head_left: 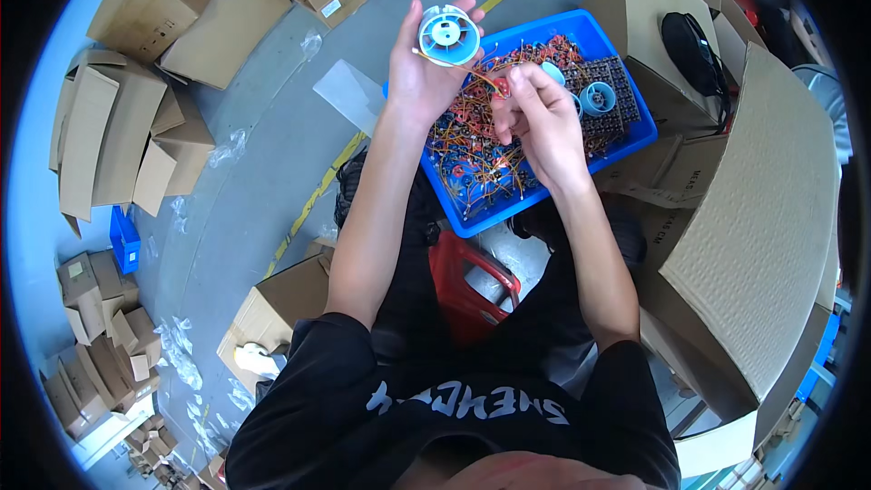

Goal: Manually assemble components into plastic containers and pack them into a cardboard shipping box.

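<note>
hands [419, 82] hold round housing [448, 34], wires [478, 75]

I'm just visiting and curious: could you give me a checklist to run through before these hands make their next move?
1. Round blue part supported by the left hand: ok, thumb and fingers are around it.
2. Small red piece held by the right hand: ok, pinched at the fingertips.
3. Thin orange wires firmly attached to the round blue part: cannot tell, too fine to see.
4. Blue tray close to the hands: ok.
5. Wired parts in the tray untangled: not ok, they lie in a jumbled heap.
</note>
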`<state>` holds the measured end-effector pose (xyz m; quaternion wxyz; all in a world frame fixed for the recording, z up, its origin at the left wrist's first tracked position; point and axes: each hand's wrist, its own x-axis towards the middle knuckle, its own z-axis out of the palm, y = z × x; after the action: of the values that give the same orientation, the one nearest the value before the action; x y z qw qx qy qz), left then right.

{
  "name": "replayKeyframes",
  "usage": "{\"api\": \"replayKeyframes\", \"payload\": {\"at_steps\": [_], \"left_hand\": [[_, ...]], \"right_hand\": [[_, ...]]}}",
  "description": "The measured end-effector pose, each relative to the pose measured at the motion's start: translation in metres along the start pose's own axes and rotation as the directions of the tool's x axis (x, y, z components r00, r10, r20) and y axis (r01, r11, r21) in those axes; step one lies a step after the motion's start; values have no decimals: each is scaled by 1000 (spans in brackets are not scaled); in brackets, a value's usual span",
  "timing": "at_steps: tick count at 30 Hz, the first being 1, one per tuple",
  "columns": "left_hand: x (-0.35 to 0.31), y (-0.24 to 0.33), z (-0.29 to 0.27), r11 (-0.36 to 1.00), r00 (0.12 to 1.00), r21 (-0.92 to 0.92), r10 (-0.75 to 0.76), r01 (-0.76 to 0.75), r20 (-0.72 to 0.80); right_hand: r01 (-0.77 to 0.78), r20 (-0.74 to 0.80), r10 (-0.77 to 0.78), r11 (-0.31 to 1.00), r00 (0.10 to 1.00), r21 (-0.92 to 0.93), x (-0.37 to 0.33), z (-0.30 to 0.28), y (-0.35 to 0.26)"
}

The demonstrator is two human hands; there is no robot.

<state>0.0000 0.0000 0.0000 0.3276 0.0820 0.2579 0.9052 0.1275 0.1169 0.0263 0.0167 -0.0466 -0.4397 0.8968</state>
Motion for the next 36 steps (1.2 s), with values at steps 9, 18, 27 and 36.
{"api": "replayKeyframes", "payload": {"at_steps": [9, 18, 27, 36], "left_hand": [[-6, -1, 9, 999, 998, -44, 27, -29, -61], [-3, -4, 8, 999, 997, -16, 35, -36, -76], [-7, -4, 13, 996, 997, 71, 56, -52, -57], [-8, -7, 17, 986, 995, 145, 92, -84, -45]], "right_hand": [[360, -57, -414, 845, 908, -396, -7, 9, -2], [352, -136, -416, 872, 899, -339, -2, -1, 0], [268, -170, -379, 848, 909, -456, 2, -1, -1], [298, -163, -404, 844, 900, -446, 0, -3, 0]]}}
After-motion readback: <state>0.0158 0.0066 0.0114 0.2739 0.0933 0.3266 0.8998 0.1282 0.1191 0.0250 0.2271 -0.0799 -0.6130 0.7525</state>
